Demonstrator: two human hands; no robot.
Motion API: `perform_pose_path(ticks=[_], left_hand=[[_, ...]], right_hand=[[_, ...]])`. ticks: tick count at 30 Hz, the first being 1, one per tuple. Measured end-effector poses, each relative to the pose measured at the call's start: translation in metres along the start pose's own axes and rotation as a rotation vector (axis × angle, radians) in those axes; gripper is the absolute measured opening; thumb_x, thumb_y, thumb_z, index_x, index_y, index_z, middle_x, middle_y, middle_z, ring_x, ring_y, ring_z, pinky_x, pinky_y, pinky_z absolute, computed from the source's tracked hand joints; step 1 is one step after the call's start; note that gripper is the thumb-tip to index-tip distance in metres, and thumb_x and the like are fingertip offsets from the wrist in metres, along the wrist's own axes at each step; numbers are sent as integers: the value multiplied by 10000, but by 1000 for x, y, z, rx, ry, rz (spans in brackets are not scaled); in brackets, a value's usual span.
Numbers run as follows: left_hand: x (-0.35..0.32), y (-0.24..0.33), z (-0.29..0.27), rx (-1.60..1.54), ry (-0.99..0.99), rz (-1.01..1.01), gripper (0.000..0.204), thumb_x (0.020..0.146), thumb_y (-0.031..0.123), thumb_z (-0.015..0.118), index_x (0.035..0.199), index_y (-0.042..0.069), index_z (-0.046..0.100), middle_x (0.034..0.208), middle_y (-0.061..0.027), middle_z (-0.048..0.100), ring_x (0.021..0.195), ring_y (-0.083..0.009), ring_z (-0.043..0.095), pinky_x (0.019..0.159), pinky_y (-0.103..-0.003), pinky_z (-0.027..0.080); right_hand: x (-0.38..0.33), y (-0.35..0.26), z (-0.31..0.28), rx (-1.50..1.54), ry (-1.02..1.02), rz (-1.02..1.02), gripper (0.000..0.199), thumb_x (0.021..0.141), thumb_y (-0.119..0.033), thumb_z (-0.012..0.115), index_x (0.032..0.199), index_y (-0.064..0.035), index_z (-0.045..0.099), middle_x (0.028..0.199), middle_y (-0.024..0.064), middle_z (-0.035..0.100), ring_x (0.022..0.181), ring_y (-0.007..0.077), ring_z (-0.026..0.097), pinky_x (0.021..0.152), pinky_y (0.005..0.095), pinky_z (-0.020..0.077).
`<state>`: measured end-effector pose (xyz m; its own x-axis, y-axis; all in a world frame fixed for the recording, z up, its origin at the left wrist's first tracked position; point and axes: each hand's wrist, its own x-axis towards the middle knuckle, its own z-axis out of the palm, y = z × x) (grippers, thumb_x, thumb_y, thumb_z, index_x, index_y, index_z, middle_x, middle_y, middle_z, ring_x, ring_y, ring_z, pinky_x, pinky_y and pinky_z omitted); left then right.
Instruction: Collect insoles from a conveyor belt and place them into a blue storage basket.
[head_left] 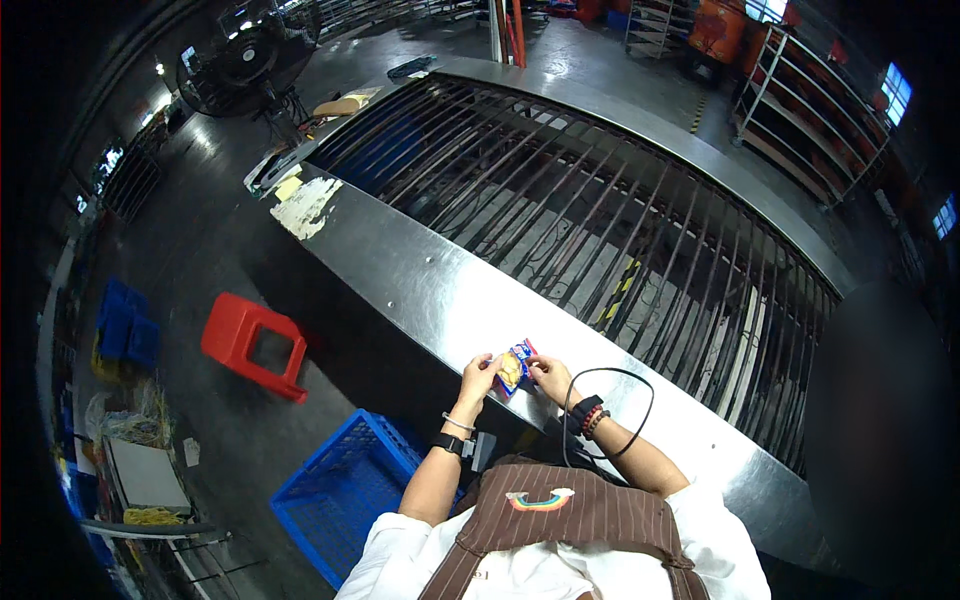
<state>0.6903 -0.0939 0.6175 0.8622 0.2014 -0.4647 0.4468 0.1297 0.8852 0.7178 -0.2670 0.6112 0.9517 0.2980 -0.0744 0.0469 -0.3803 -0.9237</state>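
Head view, left hand nearly closed on blue-and-red packet, right hand curled, apparently pinching the packet's right edge.

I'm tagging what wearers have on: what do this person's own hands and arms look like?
Both are ungloved, under white sleeves. The left hand has a thin pale bracelet and dark wristband at its wrist; the right hand, a black band with red and brown beaded bracelets. A black cable loops near that wrist; whether it's attached is unclear.
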Motion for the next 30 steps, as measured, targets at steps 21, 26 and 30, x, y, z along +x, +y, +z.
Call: perform_pose_path(ticks=[21,26,30], left_hand=[[-18,-35,6,-1107,-462,-170,328,792,115,464,1094,-12,466,1023,-113,555,920,-218,552,852,-346,430],[-25,-30,14,-1138,-564,-167,300,760,67,479,1047,-19,482,996,-121,556,901,-218,554,849,-340,434],[-25,-30,14,-1088,-532,-122,286,770,67,484,1048,0,487,976,-105,569,902,-218,559,833,-351,443]], right_hand=[[-14,-71,-3,-356,13,-69,319,741,-213,602,1001,-28,595,843,159,608,736,250,596,672,332,469],[-23,-83,-18,-437,-19,-70,282,735,-234,614,923,-25,609,840,150,611,768,256,599,681,336,466],[-26,-91,-20,-432,-30,-105,288,722,-242,632,905,-22,609,837,143,610,763,240,600,673,330,468]])
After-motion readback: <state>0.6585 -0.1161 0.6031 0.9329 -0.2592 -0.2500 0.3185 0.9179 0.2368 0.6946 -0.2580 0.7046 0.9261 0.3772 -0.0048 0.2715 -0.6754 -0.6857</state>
